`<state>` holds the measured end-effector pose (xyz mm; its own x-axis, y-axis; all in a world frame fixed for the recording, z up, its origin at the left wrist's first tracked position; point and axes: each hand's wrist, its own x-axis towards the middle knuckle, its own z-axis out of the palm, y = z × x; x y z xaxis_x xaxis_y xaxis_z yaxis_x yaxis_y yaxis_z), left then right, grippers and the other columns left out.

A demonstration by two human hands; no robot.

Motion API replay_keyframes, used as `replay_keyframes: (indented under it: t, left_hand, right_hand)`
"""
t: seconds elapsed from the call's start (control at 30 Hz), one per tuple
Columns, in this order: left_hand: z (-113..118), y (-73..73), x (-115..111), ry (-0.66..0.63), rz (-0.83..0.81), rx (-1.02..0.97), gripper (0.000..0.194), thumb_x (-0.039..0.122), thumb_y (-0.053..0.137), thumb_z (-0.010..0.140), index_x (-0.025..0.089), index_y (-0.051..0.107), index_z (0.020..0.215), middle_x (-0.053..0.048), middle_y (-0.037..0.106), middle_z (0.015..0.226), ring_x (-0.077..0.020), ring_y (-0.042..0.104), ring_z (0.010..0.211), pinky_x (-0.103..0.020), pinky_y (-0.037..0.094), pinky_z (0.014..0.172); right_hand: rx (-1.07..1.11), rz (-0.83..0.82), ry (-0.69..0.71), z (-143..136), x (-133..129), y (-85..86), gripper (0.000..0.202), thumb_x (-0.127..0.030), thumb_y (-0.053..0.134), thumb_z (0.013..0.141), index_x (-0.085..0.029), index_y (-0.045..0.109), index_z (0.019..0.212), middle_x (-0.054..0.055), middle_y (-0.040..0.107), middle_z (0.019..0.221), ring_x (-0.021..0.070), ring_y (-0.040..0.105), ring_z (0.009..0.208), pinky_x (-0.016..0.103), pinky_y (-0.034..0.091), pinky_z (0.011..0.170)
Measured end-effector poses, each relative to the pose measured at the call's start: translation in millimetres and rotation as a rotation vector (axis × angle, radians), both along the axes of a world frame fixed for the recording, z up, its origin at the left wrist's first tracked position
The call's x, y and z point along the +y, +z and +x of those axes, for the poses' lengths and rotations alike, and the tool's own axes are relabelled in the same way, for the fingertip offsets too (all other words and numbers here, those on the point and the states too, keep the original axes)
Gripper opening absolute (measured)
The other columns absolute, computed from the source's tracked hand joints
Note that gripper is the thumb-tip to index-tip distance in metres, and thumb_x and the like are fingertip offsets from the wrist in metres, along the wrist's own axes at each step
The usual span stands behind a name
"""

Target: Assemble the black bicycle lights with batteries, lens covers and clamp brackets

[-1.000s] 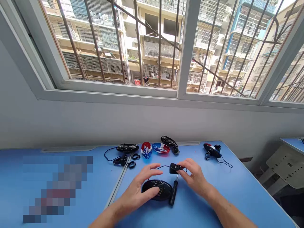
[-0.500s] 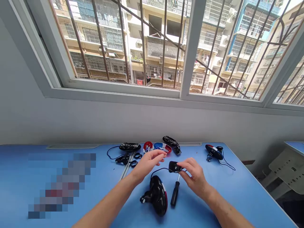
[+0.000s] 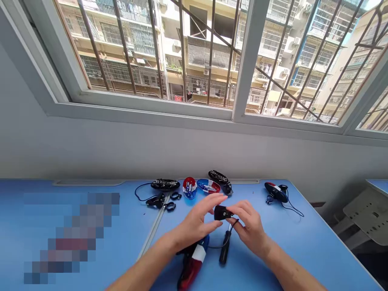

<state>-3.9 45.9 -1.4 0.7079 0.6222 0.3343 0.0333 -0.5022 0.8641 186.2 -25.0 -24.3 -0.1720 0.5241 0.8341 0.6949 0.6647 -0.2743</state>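
Observation:
My right hand [image 3: 247,222] pinches a small black switch box [image 3: 222,212] at its right end, with a thin black cable hanging from it. My left hand [image 3: 201,220] is at the box's left side, thumb and fingers apart around it; whether they touch it I cannot tell. Under my left hand lies an oval bicycle horn [image 3: 196,258] in red, white, blue and black, partly hidden by the hand and wrist. The cable runs from the horn toward the switch box. Just below my right hand a screwdriver with a black handle [image 3: 224,247] rests on the table.
Toward the wall lie a black oval shell [image 3: 165,184], a red-and-blue round cover [image 3: 189,188], a red-and-blue oval cover [image 3: 208,186], another black shell [image 3: 218,176] and black ring clamps [image 3: 170,206]. A second horn [image 3: 275,192] sits right on the blue table [image 3: 273,258]. A blurred patch covers the left.
My left hand has moved right and down to the switch box. The horn has turned over, showing its red, white and blue side, and its cable now lies lower.

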Motion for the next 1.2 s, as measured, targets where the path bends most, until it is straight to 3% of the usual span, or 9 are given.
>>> replay_keyframes:
  t: [0.13,0.27,0.4,0.57,0.67,0.87,0.93,1.03,1.2]
  left_hand:
    - [5.3,2.4,-6.6,-0.04,0.115,-0.029,0.038,0.013,0.057,0.078,0.023,0.069,0.113,-0.006,0.069,0.115,-0.0239,0.061,0.106,-0.036,0.047,0.095]
    - [7.7,0.0,-4.7,0.053,-0.192,-0.098,0.021,0.022,0.064,0.076,0.019,0.073,0.094,-0.006,0.071,0.097,-0.0221,0.063,0.086,-0.03,0.053,0.073]
    - [6.7,-2.0,0.7,0.153,-0.414,-0.165,0.025,0.033,0.072,0.071,0.017,0.071,0.09,-0.003,0.067,0.084,-0.0181,0.06,0.071,-0.03,0.054,0.065]
    - [6.8,1.7,-1.8,0.152,-0.46,-0.175,0.025,0.035,0.076,0.069,0.015,0.071,0.083,-0.004,0.067,0.082,-0.0182,0.06,0.07,-0.031,0.054,0.065]
    - [7.9,1.7,-3.3,0.14,-0.498,-0.182,0.028,0.037,0.079,0.068,0.015,0.072,0.085,-0.005,0.068,0.087,-0.0196,0.06,0.075,-0.032,0.054,0.067]
    - [11.1,-3.2,-6.6,0.046,-0.502,-0.22,0.023,0.034,0.079,0.069,0.016,0.071,0.082,-0.006,0.065,0.1,-0.0157,0.058,0.071,-0.03,0.051,0.069]
    - [12.7,-3.8,-10.6,0.012,-0.473,-0.221,0.019,0.031,0.077,0.072,0.016,0.071,0.083,-0.006,0.064,0.1,-0.0173,0.058,0.076,-0.03,0.051,0.071]
    - [15.6,-4.3,-17.5,-0.005,-0.443,-0.211,0.016,0.029,0.072,0.076,0.017,0.07,0.087,-0.005,0.066,0.091,-0.019,0.058,0.08,-0.029,0.049,0.071]
    - [18.9,-2.1,-26.8,0.104,-0.472,-0.176,0.017,0.029,0.072,0.073,0.018,0.067,0.085,0.0,0.062,0.074,-0.0163,0.055,0.067,-0.028,0.048,0.063]
  right_hand:
    - [0.007,-0.035,0.023,-3.6,-2.4,0.5,0.023,-0.015,0.053,0.093,-0.024,0.058,0.114,0.006,0.066,0.085,0.0196,0.058,0.074,0.032,0.051,0.063]
    - [0.026,-0.059,0.015,-3.0,-4.7,-0.4,0.03,-0.011,0.05,0.093,-0.023,0.054,0.12,0.006,0.067,0.087,0.0196,0.06,0.076,0.033,0.052,0.066]
    - [-0.016,-0.033,0.01,2.0,-7.3,-1.3,0.032,-0.005,0.047,0.09,-0.023,0.057,0.114,0.007,0.067,0.088,0.0192,0.06,0.077,0.031,0.051,0.066]
    - [-0.098,-0.1,0.106,3.7,-13.1,2.0,0.032,-0.003,0.043,0.085,-0.024,0.062,0.102,0.007,0.068,0.088,0.0186,0.06,0.074,0.031,0.05,0.061]
    - [-0.033,-0.194,0.194,1.7,-16.5,6.5,0.029,-0.006,0.044,0.086,-0.022,0.064,0.101,0.004,0.07,0.079,0.0171,0.059,0.066,0.031,0.05,0.061]
    - [0.235,-0.381,0.114,-1.4,-20.4,15.6,0.021,-0.02,0.05,0.093,-0.021,0.071,0.088,0.005,0.072,0.085,0.0177,0.066,0.079,0.03,0.054,0.072]
    - [0.317,-0.432,0.065,-3.4,-20.4,14.9,0.018,-0.025,0.053,0.093,-0.021,0.07,0.093,0.004,0.073,0.082,0.0169,0.067,0.076,0.028,0.055,0.071]
    - [0.321,-0.376,0.055,-6.3,-18.6,10.4,0.019,-0.029,0.058,0.092,-0.022,0.07,0.106,0.004,0.074,0.086,0.0173,0.068,0.077,0.028,0.056,0.071]
    - [0.323,-0.316,0.043,-6.0,-14.9,4.7,0.017,-0.029,0.059,0.092,-0.023,0.074,0.096,0.004,0.076,0.082,0.017,0.069,0.07,0.027,0.055,0.065]
